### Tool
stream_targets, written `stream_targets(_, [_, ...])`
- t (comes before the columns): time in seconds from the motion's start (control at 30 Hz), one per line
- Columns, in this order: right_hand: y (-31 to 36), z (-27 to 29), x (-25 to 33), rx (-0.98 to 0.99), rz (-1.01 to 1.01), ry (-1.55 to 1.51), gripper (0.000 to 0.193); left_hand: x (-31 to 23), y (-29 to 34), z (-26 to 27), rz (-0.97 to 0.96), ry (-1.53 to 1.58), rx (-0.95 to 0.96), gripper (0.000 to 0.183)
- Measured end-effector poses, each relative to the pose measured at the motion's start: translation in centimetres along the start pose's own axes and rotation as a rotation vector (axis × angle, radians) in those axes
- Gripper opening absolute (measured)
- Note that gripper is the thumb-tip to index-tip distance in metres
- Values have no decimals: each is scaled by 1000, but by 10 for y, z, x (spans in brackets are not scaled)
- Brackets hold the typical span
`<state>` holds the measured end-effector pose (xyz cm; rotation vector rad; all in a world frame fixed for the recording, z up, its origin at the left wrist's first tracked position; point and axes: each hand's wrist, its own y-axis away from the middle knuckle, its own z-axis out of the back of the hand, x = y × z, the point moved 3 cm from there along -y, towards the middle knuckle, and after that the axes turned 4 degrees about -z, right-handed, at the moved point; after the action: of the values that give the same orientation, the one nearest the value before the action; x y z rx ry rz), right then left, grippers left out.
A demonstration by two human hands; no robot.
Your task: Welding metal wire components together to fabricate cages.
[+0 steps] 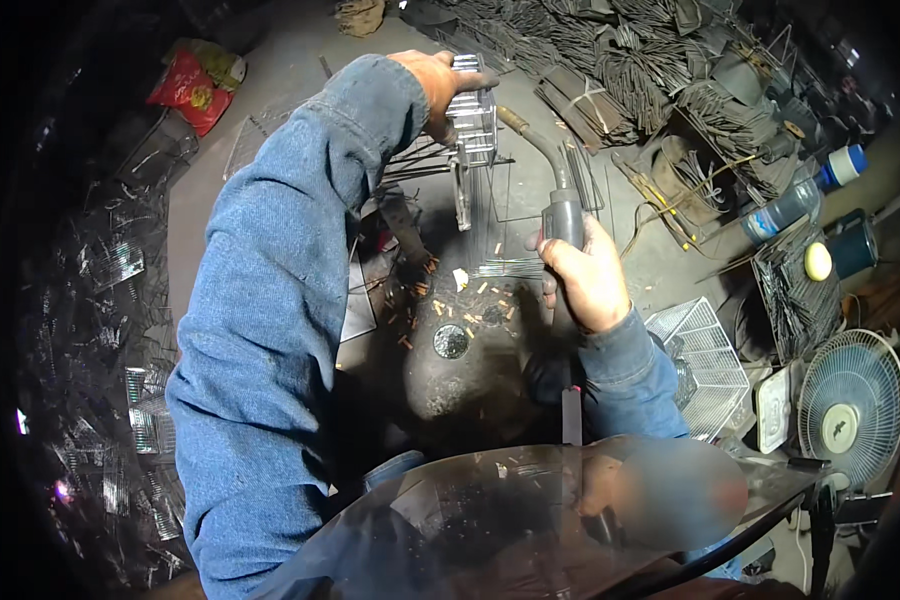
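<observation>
My left hand [432, 88] reaches to the far middle, its fingers closed around a small shiny wire rack [478, 125]. Just right of the rack, the curved neck of a welding torch [562, 215] points up toward it, the nozzle close to the rack's side. I cannot tell whether they touch. My right hand [592, 275] grips the torch by its dark handle, thumb along the near side. Below the rack, dark metal rods and a fixture show partly, and thin straight wires [510, 268] lie near my right hand. A see-through face shield [440, 520] covers the lower edge.
Bundles of dark wire pieces [635, 75] fill the far right. A white wire basket [705, 365], a fan [838, 428] and a water bottle [782, 212] stand at the right. Left are a red bag [192, 95] and piled wire racks [150, 410]. Butts [483, 288] litter the floor.
</observation>
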<state>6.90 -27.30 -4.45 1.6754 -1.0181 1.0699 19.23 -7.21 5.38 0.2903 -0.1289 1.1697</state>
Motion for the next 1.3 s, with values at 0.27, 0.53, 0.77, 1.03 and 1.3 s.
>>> stream_targets(0.27, [20,-2,-5,-183,179,368,21,1,-7,-4,61,-50,-30,89])
stream_targets(0.53, [12,4,-5,-235,193,432,24,-5,-20,-1,87,35,-46,100])
stream_targets(0.77, [9,-2,-9,-156,166,358,25,48,-93,-70,-173,262,-53,39])
stream_targets(1.03, [14,-3,-4,-201,116,357,27,27,-34,-22,23,66,-25,32])
stream_targets(1.3, [11,1,-9,-205,183,389,28,-5,8,-6,128,-12,-28,35])
